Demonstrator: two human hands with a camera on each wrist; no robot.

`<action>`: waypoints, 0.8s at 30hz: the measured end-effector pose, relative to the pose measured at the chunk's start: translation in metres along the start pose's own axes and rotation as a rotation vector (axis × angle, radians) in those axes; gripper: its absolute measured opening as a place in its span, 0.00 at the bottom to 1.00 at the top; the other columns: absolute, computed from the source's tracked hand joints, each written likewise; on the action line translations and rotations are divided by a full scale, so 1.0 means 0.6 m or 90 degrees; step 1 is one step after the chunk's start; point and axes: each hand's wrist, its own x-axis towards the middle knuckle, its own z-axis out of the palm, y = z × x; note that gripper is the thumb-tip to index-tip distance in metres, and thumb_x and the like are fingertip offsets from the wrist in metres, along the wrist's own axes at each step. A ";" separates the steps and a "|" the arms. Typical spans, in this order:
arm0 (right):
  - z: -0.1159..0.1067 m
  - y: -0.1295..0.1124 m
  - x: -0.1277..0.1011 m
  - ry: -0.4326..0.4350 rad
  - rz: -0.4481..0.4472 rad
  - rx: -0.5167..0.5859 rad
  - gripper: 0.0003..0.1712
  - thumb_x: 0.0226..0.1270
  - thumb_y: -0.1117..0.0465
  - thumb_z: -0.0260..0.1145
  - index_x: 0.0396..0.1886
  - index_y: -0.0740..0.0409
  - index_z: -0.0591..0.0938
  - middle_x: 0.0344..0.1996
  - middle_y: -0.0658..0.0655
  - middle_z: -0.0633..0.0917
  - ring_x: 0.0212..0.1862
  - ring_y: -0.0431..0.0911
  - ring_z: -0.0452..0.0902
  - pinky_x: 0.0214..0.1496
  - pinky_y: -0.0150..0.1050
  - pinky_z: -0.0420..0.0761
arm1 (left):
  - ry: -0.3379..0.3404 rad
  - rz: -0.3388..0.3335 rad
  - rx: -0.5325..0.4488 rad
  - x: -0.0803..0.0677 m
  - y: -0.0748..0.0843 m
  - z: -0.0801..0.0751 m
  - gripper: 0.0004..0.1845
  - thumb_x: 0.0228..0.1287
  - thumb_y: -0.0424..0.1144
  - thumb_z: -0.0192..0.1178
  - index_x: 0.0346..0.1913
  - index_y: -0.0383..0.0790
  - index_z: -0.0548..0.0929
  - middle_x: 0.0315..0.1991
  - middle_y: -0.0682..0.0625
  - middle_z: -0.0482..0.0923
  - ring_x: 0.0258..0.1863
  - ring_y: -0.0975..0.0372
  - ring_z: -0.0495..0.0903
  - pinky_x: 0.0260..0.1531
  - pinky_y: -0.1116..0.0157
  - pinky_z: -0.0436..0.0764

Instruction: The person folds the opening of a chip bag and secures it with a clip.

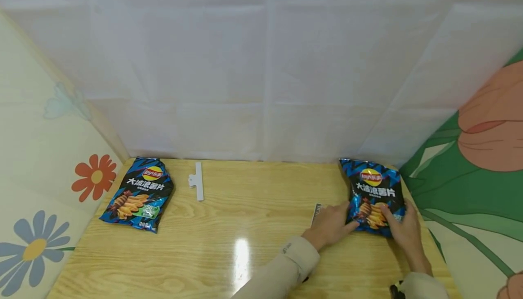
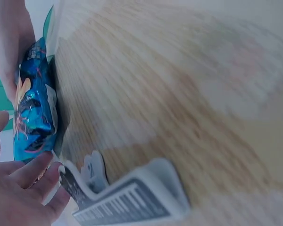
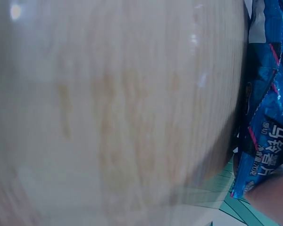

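A blue and black bag of potato chips (image 1: 373,194) stands at the table's right side, its front and logo facing up toward the head view. My right hand (image 1: 408,233) grips its lower right side, thumb across the front and fingers at the edge. At the lower left corner, my left hand (image 1: 330,224) touches the bag; its fingers look loosely extended in the left wrist view. Right beside that hand lies a pale clip (image 2: 132,202) with a barcode label, mostly covered by the hand in the head view. The right wrist view shows the bag's printed side (image 3: 266,117).
Another blue chip bag (image 1: 140,194) lies on the left of the wooden table (image 1: 241,226). Next to it is a white clip (image 1: 199,182). A white sheet (image 1: 261,72) hangs behind the table, and flower-patterned panels flank both sides.
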 end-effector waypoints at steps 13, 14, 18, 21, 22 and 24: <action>0.002 -0.008 -0.005 -0.003 0.013 0.005 0.53 0.73 0.41 0.55 0.79 0.65 0.38 0.77 0.75 0.44 0.76 0.71 0.43 0.74 0.68 0.49 | -0.025 -0.034 -0.001 -0.002 0.008 0.009 0.38 0.70 0.63 0.53 0.75 0.48 0.62 0.66 0.56 0.75 0.59 0.65 0.79 0.56 0.69 0.78; 0.002 -0.009 -0.006 -0.003 0.016 0.004 0.54 0.73 0.41 0.55 0.79 0.65 0.38 0.77 0.75 0.44 0.76 0.71 0.43 0.74 0.68 0.49 | -0.024 -0.034 0.002 -0.003 0.008 0.010 0.38 0.70 0.63 0.53 0.75 0.48 0.62 0.66 0.56 0.76 0.58 0.65 0.80 0.56 0.69 0.78; 0.001 -0.009 -0.009 -0.001 0.022 0.004 0.54 0.72 0.41 0.55 0.79 0.65 0.38 0.77 0.75 0.43 0.77 0.71 0.42 0.74 0.68 0.49 | -0.014 -0.038 -0.004 -0.003 0.009 0.015 0.35 0.69 0.62 0.56 0.72 0.47 0.66 0.62 0.56 0.78 0.55 0.64 0.81 0.53 0.69 0.79; 0.002 -0.009 -0.010 0.001 0.021 0.008 0.54 0.72 0.41 0.56 0.79 0.65 0.39 0.77 0.75 0.43 0.77 0.71 0.42 0.74 0.68 0.49 | 0.000 -0.037 -0.011 -0.004 0.008 0.016 0.30 0.69 0.60 0.57 0.67 0.48 0.69 0.58 0.57 0.81 0.51 0.65 0.82 0.50 0.69 0.80; 0.003 -0.009 -0.009 0.003 0.021 0.009 0.55 0.72 0.40 0.56 0.79 0.65 0.39 0.77 0.74 0.43 0.77 0.71 0.42 0.74 0.68 0.49 | 0.004 -0.038 -0.014 -0.004 0.008 0.016 0.29 0.69 0.59 0.57 0.67 0.49 0.70 0.57 0.57 0.82 0.50 0.65 0.83 0.50 0.69 0.80; 0.005 -0.009 -0.010 0.006 0.021 0.011 0.55 0.71 0.40 0.56 0.80 0.64 0.39 0.78 0.74 0.43 0.77 0.70 0.42 0.74 0.68 0.49 | 0.007 -0.042 -0.025 -0.004 0.007 0.014 0.29 0.69 0.60 0.56 0.66 0.49 0.71 0.56 0.57 0.82 0.50 0.65 0.83 0.49 0.70 0.80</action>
